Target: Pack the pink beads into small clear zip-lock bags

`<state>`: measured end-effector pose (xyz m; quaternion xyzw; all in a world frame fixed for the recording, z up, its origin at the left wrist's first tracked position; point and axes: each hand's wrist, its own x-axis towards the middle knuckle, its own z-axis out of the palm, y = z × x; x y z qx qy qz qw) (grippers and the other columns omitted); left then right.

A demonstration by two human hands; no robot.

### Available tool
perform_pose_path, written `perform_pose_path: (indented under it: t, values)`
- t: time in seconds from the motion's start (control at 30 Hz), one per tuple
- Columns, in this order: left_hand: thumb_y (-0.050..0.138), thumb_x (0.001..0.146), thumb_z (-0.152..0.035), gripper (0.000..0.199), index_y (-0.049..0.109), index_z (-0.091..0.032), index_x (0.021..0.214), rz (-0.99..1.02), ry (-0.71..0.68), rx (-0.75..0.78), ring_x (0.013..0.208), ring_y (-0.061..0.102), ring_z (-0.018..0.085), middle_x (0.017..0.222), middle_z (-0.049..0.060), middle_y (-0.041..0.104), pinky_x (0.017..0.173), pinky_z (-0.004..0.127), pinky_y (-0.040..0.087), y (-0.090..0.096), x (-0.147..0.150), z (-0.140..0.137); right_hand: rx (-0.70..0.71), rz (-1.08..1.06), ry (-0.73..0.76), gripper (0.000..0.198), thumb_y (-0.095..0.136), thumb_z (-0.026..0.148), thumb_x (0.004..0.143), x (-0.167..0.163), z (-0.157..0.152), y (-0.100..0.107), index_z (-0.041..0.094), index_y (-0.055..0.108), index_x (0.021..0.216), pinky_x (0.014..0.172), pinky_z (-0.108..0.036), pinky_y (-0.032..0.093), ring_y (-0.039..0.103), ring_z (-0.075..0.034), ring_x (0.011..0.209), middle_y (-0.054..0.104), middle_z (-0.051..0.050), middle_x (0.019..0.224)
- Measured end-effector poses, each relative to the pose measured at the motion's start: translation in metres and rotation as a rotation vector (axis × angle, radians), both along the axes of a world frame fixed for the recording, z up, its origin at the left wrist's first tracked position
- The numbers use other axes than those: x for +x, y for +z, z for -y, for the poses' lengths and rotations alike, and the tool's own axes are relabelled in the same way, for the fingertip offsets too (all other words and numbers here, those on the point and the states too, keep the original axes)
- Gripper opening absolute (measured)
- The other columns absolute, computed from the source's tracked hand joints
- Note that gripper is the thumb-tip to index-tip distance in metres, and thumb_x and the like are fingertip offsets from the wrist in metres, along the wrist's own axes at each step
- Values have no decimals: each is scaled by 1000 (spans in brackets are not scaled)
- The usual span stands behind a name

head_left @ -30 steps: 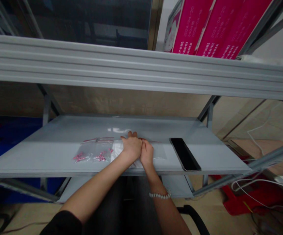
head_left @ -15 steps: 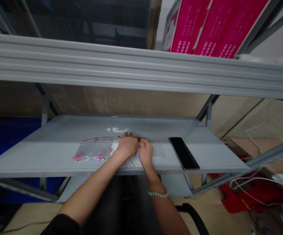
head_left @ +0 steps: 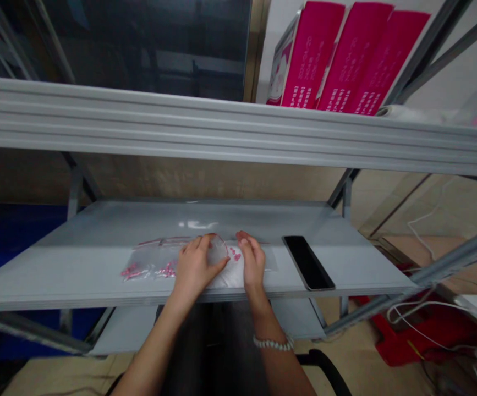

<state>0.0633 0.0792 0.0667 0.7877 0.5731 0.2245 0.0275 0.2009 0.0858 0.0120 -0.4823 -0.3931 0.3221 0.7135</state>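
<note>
My left hand is closed on a clear zip bag with a red edge, the bag arching up between thumb and fingers. Several small pink beads lie on a white sheet between my hands. To the right of the beads is my right hand, its fingers curled together; what they hold, if anything, is hidden. Left of my left hand, clear zip bags with pink beads inside lie flat on the shelf. Part of another clear bag shows beyond my right hand.
A black phone lies to the right on the grey shelf. Above runs a thick metal shelf edge, with pink boxes on that upper level. White cables hang at the far right.
My hands have moved apart. My left hand has shifted left and turned, raising the red-edged bag, and pink beads on the white sheet now show between the hands. The view has tilted slightly up.
</note>
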Motion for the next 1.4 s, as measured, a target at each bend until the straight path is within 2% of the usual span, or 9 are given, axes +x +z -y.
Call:
perform_pose_path:
  t: [0.13,0.23,0.37,0.53,0.63,0.77,1.07,1.2,1.4]
  values:
    - [65,77,-32,41,53,-18,114,323,-57,60,88,65,24,96,7,66,81,35,52,-19,4,23,-65,-29,204,49,76,34,68,-7,41,6,16,65,112,79,-33,55,69,-24,92,71,-13,108]
    - [65,70,-27,50,49,-19,116,462,-37,-35,76,64,22,89,4,63,70,34,52,-32,4,38,-138,63,358,21,71,34,74,-9,64,9,16,70,85,65,-29,53,67,-20,71,72,-7,80]
    - [74,62,-32,61,50,-20,116,687,-110,-241,75,62,21,90,3,64,71,33,51,-35,-5,51,-179,107,382,26,63,35,80,1,77,18,17,62,61,52,-24,45,57,-14,53,61,-1,55]
    - [63,80,-38,20,62,-19,85,984,-293,-555,77,63,18,79,1,64,73,28,48,-23,-20,58,-229,123,533,25,65,35,79,14,88,26,17,61,63,50,-22,44,55,-12,49,61,0,57]
    - [62,83,-39,23,60,-18,72,1028,-293,-580,67,56,14,68,-1,59,65,24,44,-20,-22,61,-241,104,565,25,67,37,78,15,94,24,17,62,64,49,-21,45,56,-11,50,61,0,59]
    - [63,83,-38,24,59,-17,70,1056,-342,-564,65,53,14,66,-2,56,61,22,40,-21,-21,66,-226,82,576,26,71,40,76,16,97,19,16,62,67,48,-20,46,57,-11,51,62,-1,59]
    - [60,88,-26,22,58,-18,67,978,-430,-270,67,53,13,67,-2,53,64,23,38,-27,-22,72,-144,254,511,23,67,30,78,22,105,31,16,64,61,51,-21,40,54,-11,52,62,-1,55]
    - [62,88,-25,25,59,-18,65,933,-473,-229,68,53,14,66,-1,54,64,23,38,-20,-27,70,-106,373,458,27,65,31,80,25,108,39,15,67,57,52,-21,37,52,-11,52,62,-1,53]
    - [52,92,-32,19,58,-19,80,906,-570,-265,76,55,16,77,1,56,70,26,41,-9,-30,67,-60,448,471,33,62,36,85,29,113,45,15,68,60,52,-22,37,53,-12,53,63,-2,54]
